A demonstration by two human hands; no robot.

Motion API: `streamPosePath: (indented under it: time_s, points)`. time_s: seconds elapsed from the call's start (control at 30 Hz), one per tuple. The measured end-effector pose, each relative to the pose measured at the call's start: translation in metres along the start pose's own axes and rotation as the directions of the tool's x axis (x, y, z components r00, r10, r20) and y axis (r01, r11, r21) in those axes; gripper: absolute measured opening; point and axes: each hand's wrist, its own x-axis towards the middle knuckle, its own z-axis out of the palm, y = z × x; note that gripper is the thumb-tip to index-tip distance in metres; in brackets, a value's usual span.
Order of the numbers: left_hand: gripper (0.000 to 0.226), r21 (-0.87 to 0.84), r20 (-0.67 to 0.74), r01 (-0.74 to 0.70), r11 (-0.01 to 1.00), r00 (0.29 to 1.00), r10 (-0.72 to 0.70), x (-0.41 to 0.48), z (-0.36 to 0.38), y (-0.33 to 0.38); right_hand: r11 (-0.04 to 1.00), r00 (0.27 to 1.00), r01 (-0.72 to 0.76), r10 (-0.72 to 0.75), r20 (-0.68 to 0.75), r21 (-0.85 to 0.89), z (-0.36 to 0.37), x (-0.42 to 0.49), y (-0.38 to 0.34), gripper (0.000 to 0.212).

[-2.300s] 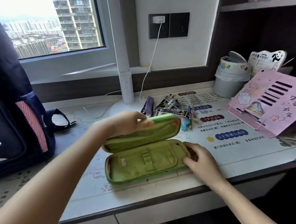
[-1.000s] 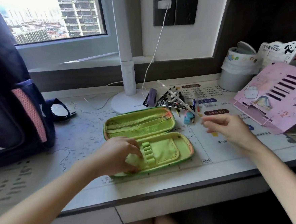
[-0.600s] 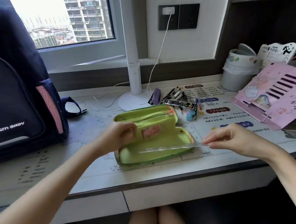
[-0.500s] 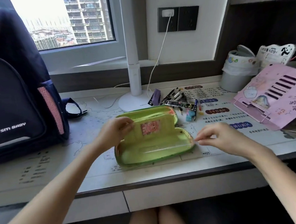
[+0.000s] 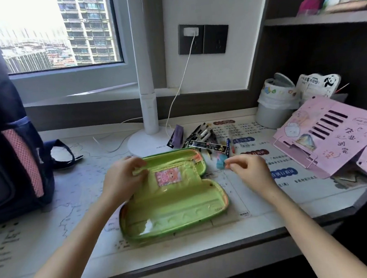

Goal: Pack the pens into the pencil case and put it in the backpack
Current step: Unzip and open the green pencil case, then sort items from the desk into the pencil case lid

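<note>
Case (image 5: 174, 213) lies open on desk (image 5: 54, 226); left hand (image 5: 121, 180) grips its flap (image 5: 181, 186); right hand (image 5: 252, 170) curls beside pens (image 5: 204, 137), hold unclear.

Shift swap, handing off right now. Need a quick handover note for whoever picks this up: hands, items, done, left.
Left hand: holds up the inner flap of the green pencil case, which lies open on the desk.
Right hand: fingers curled next to a small teal item; cannot tell if it pinches anything.
Pens: loose pile behind the case, by the lamp base.
Backpack: upright at the desk's left.
Done: case opened. Left: load pens, close case, put it in backpack.
</note>
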Motion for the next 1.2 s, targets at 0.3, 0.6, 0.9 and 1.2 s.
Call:
streamPosePath:
  time_s: [0.3, 0.6, 0.9, 1.2]
  points:
    - [0.012, -0.012, -0.045, -0.257, 0.966, 0.965, 0.257, 0.037, 0.013, 0.054, 0.771, 0.795, -0.589, 0.498, -0.346, -0.244, 0.004, 0.125, 0.06, 0.032]
    - [0.008, -0.045, -0.026, -0.28, 0.959, 0.96, 0.279, 0.061, 0.033, 0.061, 0.714, 0.772, -0.635, 0.574, -0.273, -0.293, 0.02, 0.175, 0.081, 0.014]
    - [0.011, -0.308, -0.024, -0.115, 0.944, 0.993, 0.113, 0.045, 0.01, 0.042, 0.85, 0.989, -0.141, 0.142, 0.037, 0.507, -0.028, 0.083, 0.033, 0.011]
    - [0.013, -0.477, 0.05, 0.095, 0.874, 0.995, -0.081, 0.021, -0.012, 0.022, 0.993, 0.768, 0.082, -0.115, 0.63, 0.08, -0.005, 0.009, -0.01, 0.019]
